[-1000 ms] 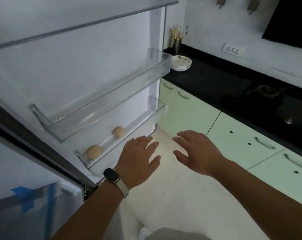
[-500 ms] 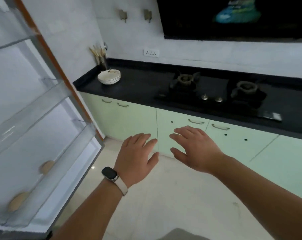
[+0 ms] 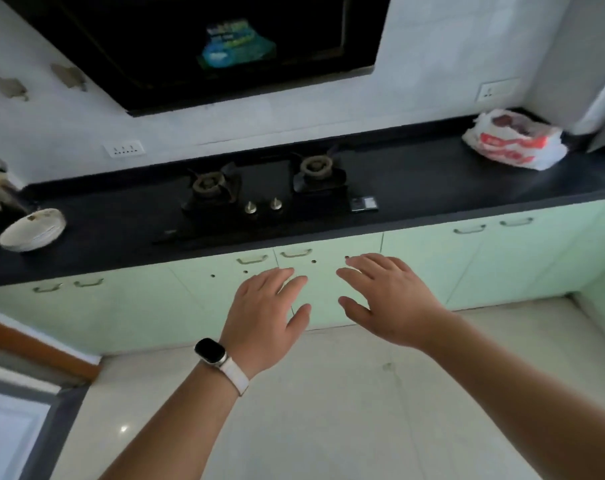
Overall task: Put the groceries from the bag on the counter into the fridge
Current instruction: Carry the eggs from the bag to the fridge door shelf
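Item: white crinkled plastic grocery bag with red print point(image 3: 512, 143), far right end of black stone counter point(image 3: 432, 188), well apart from both hands. Left hand point(image 3: 266, 306), right hand point(image 3: 387, 299): fingers spread, holding nothing. Step, by my judgement: fetching the bag's contents. Next: cross rightward, reach into the bag.

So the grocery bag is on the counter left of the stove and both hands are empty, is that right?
Not quite. In the head view the grocery bag sits on the counter right of the stove, not left. The left hand and right hand are indeed empty.
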